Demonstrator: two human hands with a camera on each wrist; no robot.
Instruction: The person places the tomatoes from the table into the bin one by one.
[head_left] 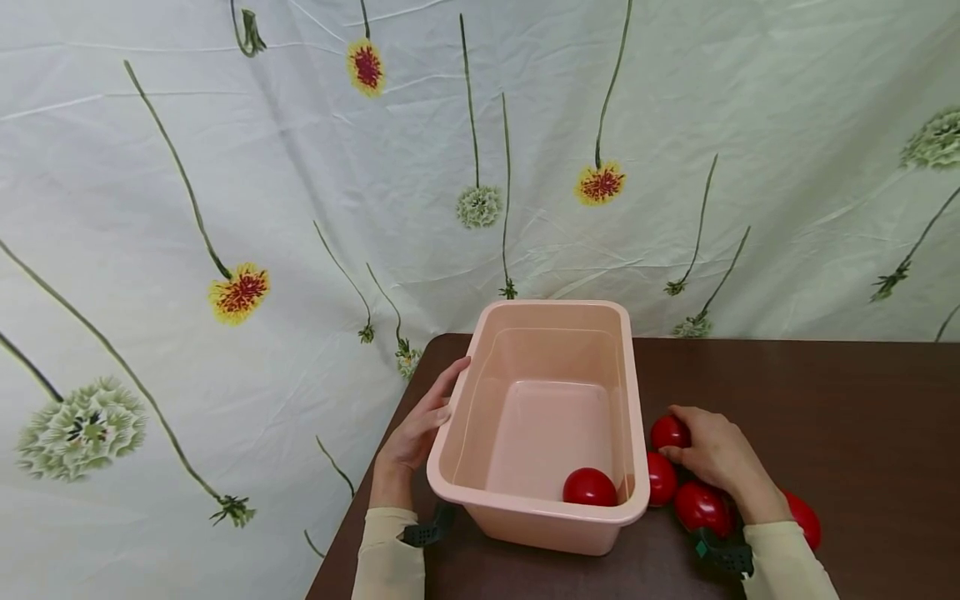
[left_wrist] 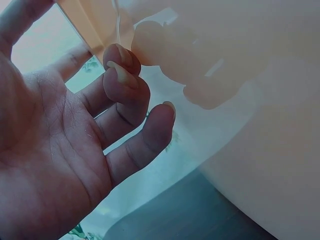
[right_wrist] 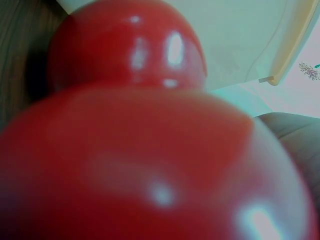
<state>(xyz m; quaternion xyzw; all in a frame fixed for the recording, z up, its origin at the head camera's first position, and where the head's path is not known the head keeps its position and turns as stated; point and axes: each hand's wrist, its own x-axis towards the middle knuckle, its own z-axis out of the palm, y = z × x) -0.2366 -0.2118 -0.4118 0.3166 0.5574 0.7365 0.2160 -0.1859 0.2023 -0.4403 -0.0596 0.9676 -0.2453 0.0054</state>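
Observation:
A pink plastic tub (head_left: 551, 504) stands on the dark table, one glossy red ball (head_left: 589, 487) lying inside at its near right corner. My left hand (head_left: 420, 429) rests against the tub's left side, fingertips near the rim; the left wrist view shows its fingers (left_wrist: 159, 127) loosely bent beside the tub's wall (left_wrist: 280, 130). Right of the tub, my right hand (head_left: 720, 450) holds another red ball (head_left: 670, 432) between thumb and fingers. Close below it lie two more red balls (head_left: 661, 479). In the right wrist view a large red ball (right_wrist: 150, 160) hides most of that hand.
Another red ball (head_left: 804, 518) sits partly behind the right forearm. A brown table (head_left: 862, 417) extends to the right. Behind it and along the left hangs a pale cloth (head_left: 420, 167) printed with flowers. Each wrist wears a dark strap (head_left: 723, 557).

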